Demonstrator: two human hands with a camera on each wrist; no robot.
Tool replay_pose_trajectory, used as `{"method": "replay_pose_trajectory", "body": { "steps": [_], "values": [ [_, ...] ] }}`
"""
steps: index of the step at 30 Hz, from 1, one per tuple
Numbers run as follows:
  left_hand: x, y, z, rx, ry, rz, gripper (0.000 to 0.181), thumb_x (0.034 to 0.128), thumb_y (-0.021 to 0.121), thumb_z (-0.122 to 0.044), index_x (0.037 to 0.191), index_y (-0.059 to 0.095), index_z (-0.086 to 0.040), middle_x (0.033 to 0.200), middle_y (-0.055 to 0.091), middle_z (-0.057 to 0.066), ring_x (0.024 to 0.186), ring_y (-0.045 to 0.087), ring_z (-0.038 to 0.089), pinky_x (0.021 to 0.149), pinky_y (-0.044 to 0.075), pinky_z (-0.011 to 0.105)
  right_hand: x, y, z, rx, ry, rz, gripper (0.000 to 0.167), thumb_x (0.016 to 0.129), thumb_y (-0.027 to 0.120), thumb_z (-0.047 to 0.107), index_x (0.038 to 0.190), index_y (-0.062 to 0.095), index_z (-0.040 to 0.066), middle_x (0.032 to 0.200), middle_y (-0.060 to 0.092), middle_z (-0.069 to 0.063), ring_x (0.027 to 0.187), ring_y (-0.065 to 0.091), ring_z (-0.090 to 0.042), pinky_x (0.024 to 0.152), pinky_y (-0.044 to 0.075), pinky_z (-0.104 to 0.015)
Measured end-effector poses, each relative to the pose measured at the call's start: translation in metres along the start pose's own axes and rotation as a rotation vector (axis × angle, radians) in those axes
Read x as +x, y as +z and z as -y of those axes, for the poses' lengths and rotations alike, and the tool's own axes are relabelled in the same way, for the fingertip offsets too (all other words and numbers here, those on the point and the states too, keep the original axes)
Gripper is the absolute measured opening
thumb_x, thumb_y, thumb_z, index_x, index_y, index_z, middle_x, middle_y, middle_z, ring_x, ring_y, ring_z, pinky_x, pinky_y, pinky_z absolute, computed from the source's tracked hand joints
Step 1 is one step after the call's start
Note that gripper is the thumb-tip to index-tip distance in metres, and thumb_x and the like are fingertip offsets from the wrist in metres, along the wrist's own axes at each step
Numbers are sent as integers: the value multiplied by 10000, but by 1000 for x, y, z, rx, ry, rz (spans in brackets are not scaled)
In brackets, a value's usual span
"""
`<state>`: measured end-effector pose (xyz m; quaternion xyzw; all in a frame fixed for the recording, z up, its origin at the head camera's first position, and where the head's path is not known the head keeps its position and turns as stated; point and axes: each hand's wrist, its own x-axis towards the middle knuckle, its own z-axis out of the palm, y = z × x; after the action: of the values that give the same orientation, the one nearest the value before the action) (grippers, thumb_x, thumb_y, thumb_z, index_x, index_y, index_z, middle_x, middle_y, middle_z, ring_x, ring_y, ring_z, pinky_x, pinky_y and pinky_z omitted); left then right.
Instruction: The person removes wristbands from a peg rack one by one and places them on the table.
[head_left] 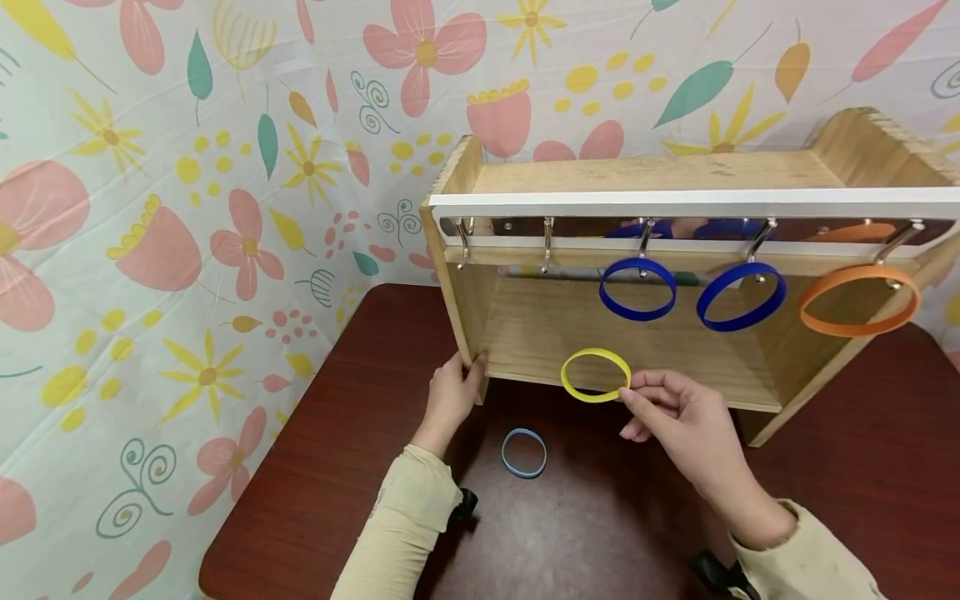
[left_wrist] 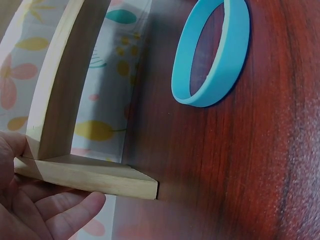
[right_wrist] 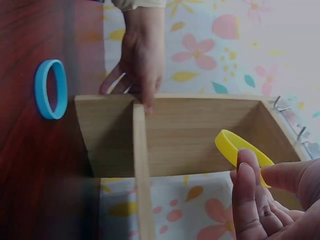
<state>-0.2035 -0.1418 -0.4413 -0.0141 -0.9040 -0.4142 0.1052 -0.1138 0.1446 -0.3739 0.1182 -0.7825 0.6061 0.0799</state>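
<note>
My right hand [head_left: 686,421] pinches a yellow silicone wristband [head_left: 597,398] between thumb and fingertips, in front of the lower board of a wooden shelf [head_left: 630,333]. In the right wrist view, the yellow wristband [right_wrist: 228,146] stands out beyond the fingertips. My left hand [head_left: 447,400] grips the shelf's lower left side, thumb on the inner side and fingers along the outer face. A light blue wristband [head_left: 524,473] lies on the table between my forearms. From the shelf's hooks hang two dark blue wristbands, one [head_left: 637,315] beside the other [head_left: 742,322], and an orange wristband [head_left: 858,329].
A metal rail with several hooks runs along the shelf's upper front; its two leftmost hooks, the end hook [head_left: 462,246] and its neighbour [head_left: 547,244], carry nothing. The dark red table [head_left: 322,467] ends at the left against a flower-patterned cloth [head_left: 187,275].
</note>
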Motion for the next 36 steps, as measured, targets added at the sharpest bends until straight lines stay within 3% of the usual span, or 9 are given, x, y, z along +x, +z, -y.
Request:
{"method": "replay_pose_trajectory", "body": {
  "steps": [24,36],
  "values": [
    [0,1,1,17,-13,-15,298,1008,535,-351,1024,659,-80,759,648,60,672,629,208,622,514,356,-16,9,-41,21,169,81,207,927,669,75,1019,581,-88,838,711,-54,570,664,-222,538,542,-331],
    [0,1,1,13,0,-12,303,1011,533,-343,1054,660,-71,753,655,68,646,622,199,605,510,347,-19,13,-58,25,269,159,237,930,665,84,1068,581,-89,909,696,-182,583,661,-243,563,552,-342]
  ]
}}
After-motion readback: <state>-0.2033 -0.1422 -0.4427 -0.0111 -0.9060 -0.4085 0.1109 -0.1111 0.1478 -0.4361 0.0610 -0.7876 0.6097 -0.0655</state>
